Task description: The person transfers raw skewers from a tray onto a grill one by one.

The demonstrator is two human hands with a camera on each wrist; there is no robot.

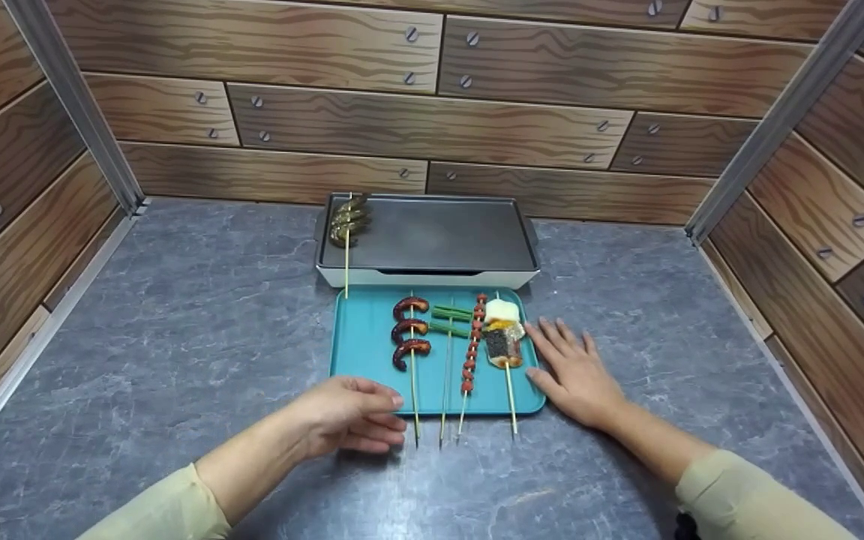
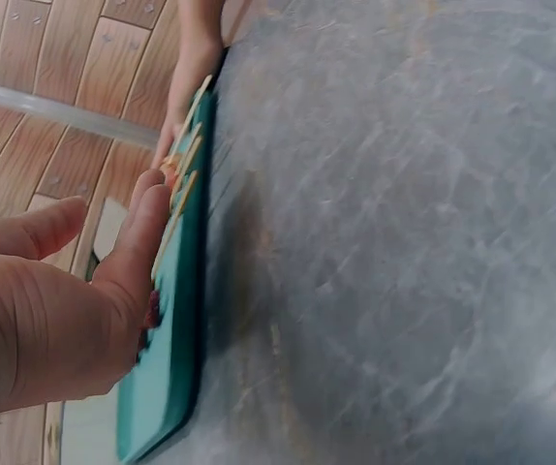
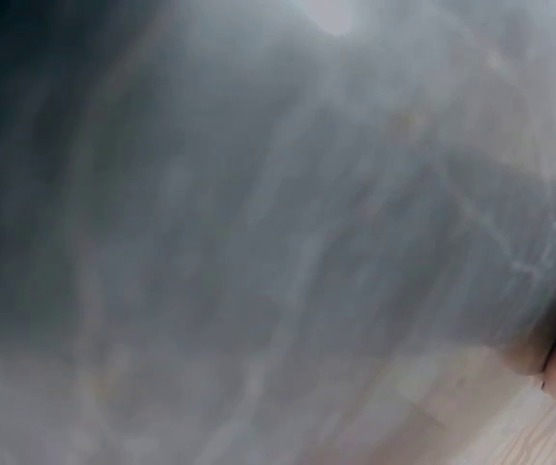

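Observation:
My left hand (image 1: 363, 417) hovers at the front edge of the teal tray (image 1: 364, 390), thumb and fingers apart with nothing between them. Just right of its fingertips is the stick of a skewer with dark red curled pieces (image 1: 411, 330). My right hand (image 1: 580, 375) lies with fingers spread at the tray's right side, fingertips at the rim. Also on the tray are a skewer of green stalks (image 1: 450, 321), a skewer of small red pieces (image 1: 471, 345) and a skewer with white and fish-like chunks (image 1: 505, 337). The left wrist view shows the left hand (image 2: 75, 300) beside the tray.
Behind the tray stands an electric griddle (image 1: 439, 232) with a dark flat plate. A shrimp skewer (image 1: 348, 225) lies at its left end, stick jutting over the front. Wood-patterned panels (image 1: 327, 120) enclose the grey marbled table (image 1: 214, 315) on three sides.

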